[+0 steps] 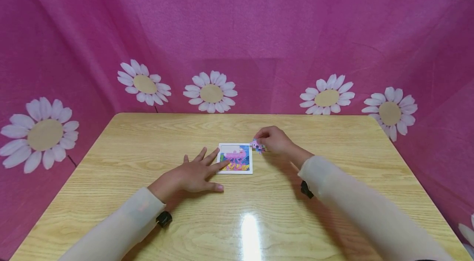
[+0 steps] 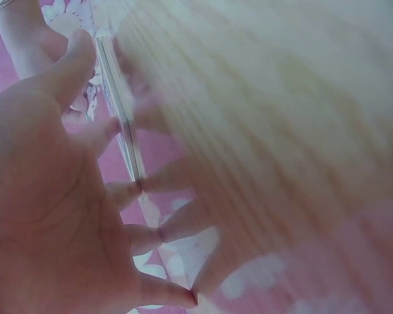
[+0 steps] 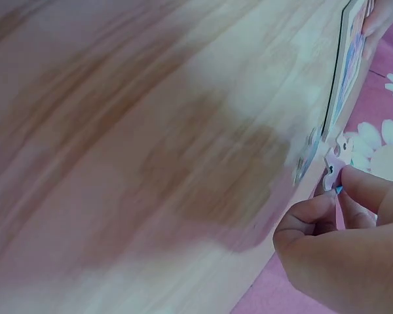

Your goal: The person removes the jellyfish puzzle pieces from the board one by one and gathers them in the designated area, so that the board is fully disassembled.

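Observation:
A small jigsaw puzzle with a white border lies flat on the table. Its picture shows a pink creature over blue and yellow, and a pale gap shows at its upper left. My left hand rests beside its left edge, fingers spread, with a fingertip on the picture. At the upper right corner, my right hand pinches a pink puzzle piece with an eye printed on it. Blue bits show under that piece in the head view; I cannot tell whether they are separate.
A glossy wood-grain table carries the puzzle and reflects light near its front. Behind it and at the sides hangs a pink cloth printed with white daisies. Black bands are on both wrists, over pale sleeves.

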Tool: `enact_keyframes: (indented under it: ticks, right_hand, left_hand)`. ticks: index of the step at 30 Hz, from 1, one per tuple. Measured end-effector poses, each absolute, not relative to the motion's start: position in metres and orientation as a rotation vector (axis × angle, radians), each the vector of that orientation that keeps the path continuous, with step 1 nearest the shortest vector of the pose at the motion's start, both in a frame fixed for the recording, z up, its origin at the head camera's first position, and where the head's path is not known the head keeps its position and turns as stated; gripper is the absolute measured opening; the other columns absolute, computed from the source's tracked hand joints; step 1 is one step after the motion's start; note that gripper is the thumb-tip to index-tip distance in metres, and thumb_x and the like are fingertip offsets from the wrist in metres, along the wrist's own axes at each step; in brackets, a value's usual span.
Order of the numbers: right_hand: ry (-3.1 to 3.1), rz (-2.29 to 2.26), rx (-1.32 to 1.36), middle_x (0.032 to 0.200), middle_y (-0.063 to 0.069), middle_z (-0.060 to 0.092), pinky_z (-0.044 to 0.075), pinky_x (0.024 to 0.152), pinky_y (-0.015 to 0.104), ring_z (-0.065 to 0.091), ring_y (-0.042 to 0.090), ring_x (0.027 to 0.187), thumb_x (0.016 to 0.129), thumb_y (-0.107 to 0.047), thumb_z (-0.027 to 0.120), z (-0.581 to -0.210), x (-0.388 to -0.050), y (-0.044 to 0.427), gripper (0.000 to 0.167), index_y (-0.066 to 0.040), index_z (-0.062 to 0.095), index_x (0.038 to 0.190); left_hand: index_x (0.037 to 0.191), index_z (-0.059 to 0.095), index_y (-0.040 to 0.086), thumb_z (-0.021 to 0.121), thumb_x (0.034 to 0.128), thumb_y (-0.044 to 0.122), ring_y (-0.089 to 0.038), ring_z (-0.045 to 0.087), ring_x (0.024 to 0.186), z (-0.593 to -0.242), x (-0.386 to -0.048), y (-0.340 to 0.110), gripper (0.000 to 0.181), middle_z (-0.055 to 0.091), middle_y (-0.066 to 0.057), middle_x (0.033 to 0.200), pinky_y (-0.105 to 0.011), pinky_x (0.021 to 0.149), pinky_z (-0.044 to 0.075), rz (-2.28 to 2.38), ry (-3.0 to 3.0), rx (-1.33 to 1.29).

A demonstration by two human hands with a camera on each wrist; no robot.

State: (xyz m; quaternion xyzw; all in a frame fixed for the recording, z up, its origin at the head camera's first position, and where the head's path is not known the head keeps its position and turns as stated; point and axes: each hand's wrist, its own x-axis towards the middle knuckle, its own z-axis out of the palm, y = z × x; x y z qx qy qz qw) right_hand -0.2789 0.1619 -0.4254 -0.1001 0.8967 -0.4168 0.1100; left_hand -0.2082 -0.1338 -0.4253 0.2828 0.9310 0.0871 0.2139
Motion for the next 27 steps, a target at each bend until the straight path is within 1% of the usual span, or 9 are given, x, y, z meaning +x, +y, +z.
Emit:
enact_keyframes:
  ticks: [7,14,22,27]
  right_hand:
    - [2.669,-1.178,-0.304,0.109,0.013,0.072,0.049,0.078,0.033,0.059,0.023,0.095,0.102,-0.008,0.062,-0.424,-0.280,0.177,0.018,-0.001,0.074,0.113]
    - [2.700,-1.135,-0.280,0.109,0.014,0.071,0.049,0.083,0.035,0.058,0.024,0.097,0.102,-0.008,0.062,-0.427,-0.282,0.191,0.017,-0.001,0.075,0.112]
    - [2.680,-1.158,-0.272,0.104,0.013,0.070,0.046,0.074,0.030,0.055,0.021,0.090,0.101,-0.006,0.063,-0.430,-0.280,0.205,0.016,0.002,0.074,0.109]
    - [2.677,-1.161,-0.288,0.100,0.013,0.070,0.046,0.073,0.029,0.055,0.020,0.088,0.099,-0.004,0.064,-0.432,-0.280,0.211,0.015,0.003,0.074,0.108]
  left_hand:
    - [0.163,0.020,0.047,0.055,0.0925,0.074,-0.041,-0.006,0.158,-0.426,-0.208,-0.134,0.083,-0.001,-0.001,0.175,-0.085,0.109,0.004,0.242,2.583,0.797]
    - [0.163,0.020,0.046,0.055,0.0924,0.074,-0.041,-0.006,0.158,-0.426,-0.208,-0.134,0.084,-0.001,0.000,0.175,-0.085,0.109,0.005,0.236,2.580,0.796]
    - [0.163,0.019,0.047,0.054,0.0923,0.075,-0.041,-0.006,0.158,-0.427,-0.208,-0.134,0.084,-0.001,0.000,0.175,-0.084,0.109,0.005,0.228,2.584,0.799]
    - [0.163,0.019,0.047,0.054,0.0921,0.075,-0.040,-0.007,0.158,-0.427,-0.209,-0.134,0.084,-0.001,0.000,0.175,-0.084,0.110,0.004,0.234,2.580,0.789]
